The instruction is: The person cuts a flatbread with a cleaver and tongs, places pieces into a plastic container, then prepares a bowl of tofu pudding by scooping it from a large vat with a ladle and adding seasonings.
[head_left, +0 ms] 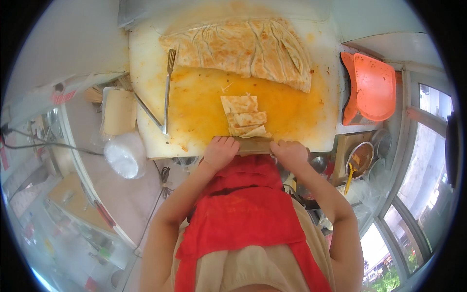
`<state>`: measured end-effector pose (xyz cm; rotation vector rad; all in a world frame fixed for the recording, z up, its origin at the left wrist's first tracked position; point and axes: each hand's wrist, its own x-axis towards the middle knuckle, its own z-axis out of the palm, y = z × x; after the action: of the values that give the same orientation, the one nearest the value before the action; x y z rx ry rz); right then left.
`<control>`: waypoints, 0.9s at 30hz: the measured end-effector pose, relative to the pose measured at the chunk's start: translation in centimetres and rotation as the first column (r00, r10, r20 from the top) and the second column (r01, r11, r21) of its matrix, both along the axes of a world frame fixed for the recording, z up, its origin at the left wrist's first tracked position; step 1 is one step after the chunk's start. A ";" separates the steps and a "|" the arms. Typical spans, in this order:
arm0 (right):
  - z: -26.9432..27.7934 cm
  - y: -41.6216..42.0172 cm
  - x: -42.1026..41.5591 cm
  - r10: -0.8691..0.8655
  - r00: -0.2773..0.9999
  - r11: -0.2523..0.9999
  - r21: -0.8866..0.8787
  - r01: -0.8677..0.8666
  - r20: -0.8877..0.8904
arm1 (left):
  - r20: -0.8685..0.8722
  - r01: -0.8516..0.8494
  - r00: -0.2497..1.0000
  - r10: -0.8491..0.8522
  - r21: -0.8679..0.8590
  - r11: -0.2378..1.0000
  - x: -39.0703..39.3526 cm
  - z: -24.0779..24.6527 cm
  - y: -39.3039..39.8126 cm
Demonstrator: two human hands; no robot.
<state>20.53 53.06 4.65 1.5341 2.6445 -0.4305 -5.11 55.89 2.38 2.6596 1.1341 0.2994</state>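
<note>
My left hand and my right hand grip the two ends of a brown paper bag at the near edge of the white cutting board. Just beyond the bag lie several cut pieces of browned flatbread, the nearest touching or close to its far edge. Farther back on the board spreads a large, folded, pan-fried flatbread. Metal tongs lie spread apart on the board's left side. Whether the bag's mouth is open cannot be seen.
Left of the board are a stack of light brown paper bags and clear plastic bags. An orange scale tray stands at the right. Below it, a bowl of reddish-brown sauce holds a yellow-handled utensil. Cables hang at the left.
</note>
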 end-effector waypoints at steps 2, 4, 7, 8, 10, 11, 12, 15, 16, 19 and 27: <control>-0.8 0.0 0.1 0.008 1.000 1.000 0.008 -0.008 0.016 | -0.050 0.015 0.999 -0.015 0.012 1.000 0.0 -0.2 -0.2; -1.7 0.0 0.9 0.030 0.999 1.000 0.003 -0.030 -0.013 | -0.073 0.011 0.997 -0.008 0.047 0.999 0.7 -0.2 -0.4; -2.3 0.2 1.6 0.039 0.998 0.999 0.010 -0.039 -0.059 | -0.080 -0.008 0.997 0.015 0.087 0.996 1.2 -0.1 -0.7; -2.4 -0.3 1.6 0.037 0.998 0.999 0.006 -0.037 -0.053 | -0.077 -0.019 0.997 0.027 0.097 0.995 1.3 -0.1 -1.1; -2.2 -0.6 1.1 0.039 0.998 0.999 0.035 -0.037 -0.040 | -0.056 -0.023 0.998 0.031 0.141 0.990 1.1 -0.6 -1.2; -2.1 -0.8 1.0 0.035 0.999 0.999 0.009 -0.035 -0.012 | -0.045 -0.026 0.998 0.034 0.162 0.986 0.9 -0.9 -1.5; -1.7 -0.5 0.7 0.028 1.000 1.000 -0.006 -0.028 0.012 | -0.020 -0.031 0.999 0.035 0.166 0.986 0.7 -1.2 -1.5; -0.8 0.0 -0.1 -0.040 0.999 0.998 -0.057 0.041 0.012 | 0.016 -0.041 0.999 0.039 0.146 0.988 0.3 -1.9 -1.6; -0.6 0.1 -0.2 -0.078 0.997 0.995 -0.070 0.077 -0.002 | 0.003 -0.033 0.999 0.033 0.125 0.992 0.3 -1.9 -1.1; 0.8 0.8 -0.7 -0.067 0.992 0.983 -0.176 0.048 -0.102 | -0.104 -0.136 0.985 0.139 0.034 0.990 -0.6 -0.3 -0.9; 5.2 -3.7 5.6 -0.644 0.684 0.765 -0.264 0.588 -0.341 | 0.043 -0.623 0.782 0.622 0.062 0.780 -9.1 1.7 -2.4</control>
<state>26.08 49.32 9.87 2.5144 2.1661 -1.0554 -14.25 53.52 4.05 2.2333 2.0140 0.4835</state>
